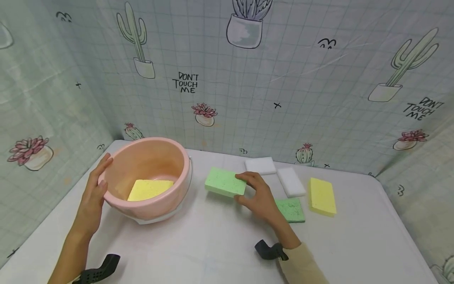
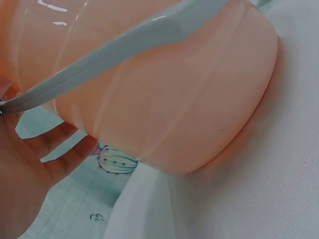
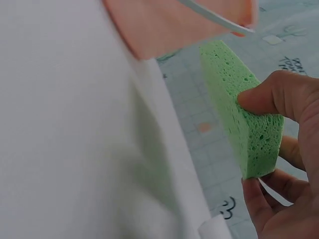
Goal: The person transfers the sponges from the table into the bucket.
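My right hand (image 1: pixel 258 196) pinches a light green sponge (image 1: pixel 225 182) at its right end, thumb on one face and fingers on the other. Held above the white table, the sponge casts a shadow below it; pores show on the sponge (image 3: pixel 234 94) in the right wrist view. On the left stands a pink bucket (image 1: pixel 184 173), its pale handle (image 2: pixel 114 52) hanging down the near side. A yellow sponge (image 1: pixel 149 189) lies inside it. My left hand (image 1: pixel 91 197) rests against the bucket's left side, fairly straight fingers and thumb at the rim.
Right of the bucket, two white sponges (image 1: pixel 260 165) (image 1: pixel 291 182) lie toward the back of the table. A darker green sponge (image 1: pixel 291 210) lies partly behind my right forearm. Farther right is another yellow sponge (image 1: pixel 322 196). Patterned cloth (image 1: pixel 241 98) hangs behind the table and along its sides.
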`<state>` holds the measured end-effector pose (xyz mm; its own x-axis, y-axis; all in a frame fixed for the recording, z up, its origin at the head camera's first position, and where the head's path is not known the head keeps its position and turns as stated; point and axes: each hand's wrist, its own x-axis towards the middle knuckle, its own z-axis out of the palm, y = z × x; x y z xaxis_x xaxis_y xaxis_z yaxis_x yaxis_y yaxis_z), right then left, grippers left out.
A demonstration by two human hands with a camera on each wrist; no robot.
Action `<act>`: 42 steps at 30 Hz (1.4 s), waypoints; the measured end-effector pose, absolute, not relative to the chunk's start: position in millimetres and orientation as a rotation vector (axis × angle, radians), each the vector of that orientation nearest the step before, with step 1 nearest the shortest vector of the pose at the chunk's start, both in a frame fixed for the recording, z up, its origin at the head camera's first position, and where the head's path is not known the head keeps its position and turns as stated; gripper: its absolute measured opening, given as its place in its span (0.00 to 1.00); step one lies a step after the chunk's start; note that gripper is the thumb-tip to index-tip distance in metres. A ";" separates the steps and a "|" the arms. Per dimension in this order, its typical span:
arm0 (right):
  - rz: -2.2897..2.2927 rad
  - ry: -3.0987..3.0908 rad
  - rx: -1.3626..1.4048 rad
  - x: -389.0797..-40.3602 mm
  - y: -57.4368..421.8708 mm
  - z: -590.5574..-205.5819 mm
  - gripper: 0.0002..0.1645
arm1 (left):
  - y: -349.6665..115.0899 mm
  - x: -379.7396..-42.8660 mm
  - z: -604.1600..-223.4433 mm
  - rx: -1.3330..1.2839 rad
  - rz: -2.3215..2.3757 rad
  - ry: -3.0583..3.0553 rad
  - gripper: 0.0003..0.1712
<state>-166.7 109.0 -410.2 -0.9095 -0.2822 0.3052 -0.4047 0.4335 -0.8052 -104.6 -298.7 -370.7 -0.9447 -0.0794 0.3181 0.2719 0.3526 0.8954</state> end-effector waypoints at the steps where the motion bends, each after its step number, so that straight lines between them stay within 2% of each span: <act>1: 1.517 -2.541 0.609 -167.2 109.6 -406.8 0.34 | -298.7 -105.0 -371.0 -0.173 -1.621 -2.309 0.32; 14: 1.580 -2.435 0.681 -173.5 107.0 -364.1 0.33 | -297.1 -110.6 -375.3 -0.206 -1.651 -2.267 0.32; 26: 1.482 -2.388 0.874 -175.1 60.4 -326.5 0.34 | -300.8 -107.0 -375.5 -0.205 -1.658 -2.265 0.32; 42: 1.449 -2.428 1.021 -180.4 1.5 -311.6 0.32 | -299.9 -107.4 -372.4 -0.154 -1.615 -2.300 0.32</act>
